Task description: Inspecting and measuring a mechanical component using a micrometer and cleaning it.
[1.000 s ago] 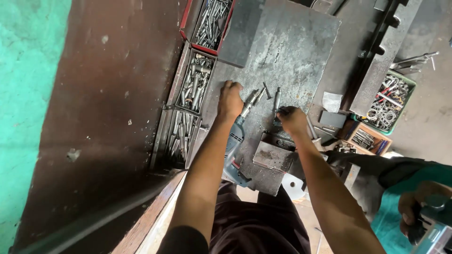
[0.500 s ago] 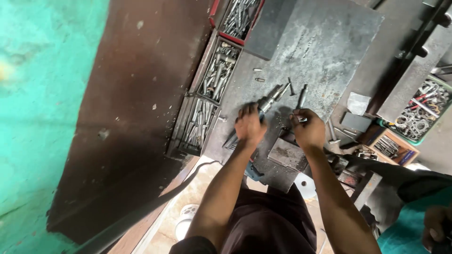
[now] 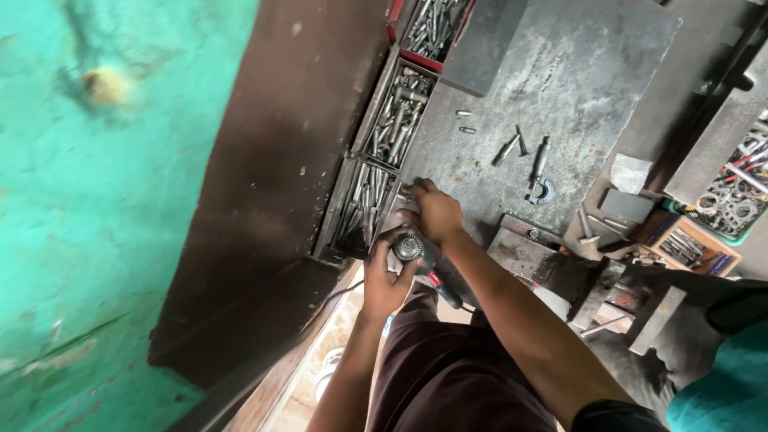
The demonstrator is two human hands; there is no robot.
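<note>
My left hand [image 3: 386, 280] is wrapped around the round metal chuck [image 3: 408, 247] of a power drill [image 3: 438, 285] with a black and red body. The drill sits at the near edge of the grey metal workbench [image 3: 576, 72]. Just above the chuck my right hand [image 3: 433, 211] lies with its fingers curled, beside a tray of bits [image 3: 362, 205]. What those fingers hold is hidden. A small micrometer-like tool [image 3: 541, 189] and a few loose bits [image 3: 507, 149] lie on the bench further back.
Several trays of metal bits [image 3: 398, 118] line the bench's left edge against a rusty brown panel [image 3: 280, 160] and a teal wall [image 3: 96, 200]. A heavy metal block [image 3: 528, 254] stands to the right. A crate of rings and parts [image 3: 732, 200] is at far right.
Both hands have left the small tools on the bench top and moved down-left to the bench edge. My left hand now grips the drill's chuck. The view has swung left.
</note>
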